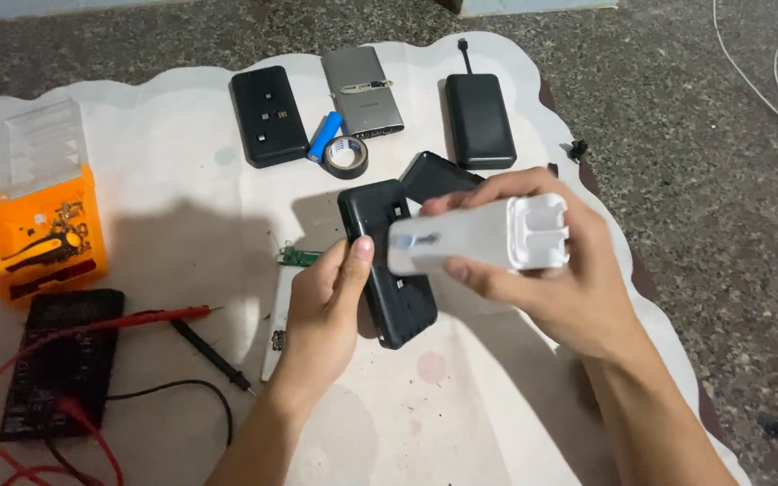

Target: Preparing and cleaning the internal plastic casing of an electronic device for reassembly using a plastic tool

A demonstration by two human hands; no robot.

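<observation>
Right now I have the right hand (556, 288) wrapped around a white, rounded plastic power-bank casing (479, 236), fingers curled over its far side and thumb under it, lifting it clear of the pale cloth mat (461, 405) so its open end faces right, where moulded inner ribs show. The left hand (321, 310) rests beside it, thumb tip pressed against the casing's left end as if to steady it; its other fingers are folded and hold nothing I can make out. Just beneath lies a black rectangular power bank (389, 270), with a small green circuit board (297, 257) left of it. Farther off sit a roll of black tape (347, 156) and a blue cylindrical battery cell (324, 135). At near left, a black multimeter (60, 360) trails red and black probes (182, 328).
</observation>
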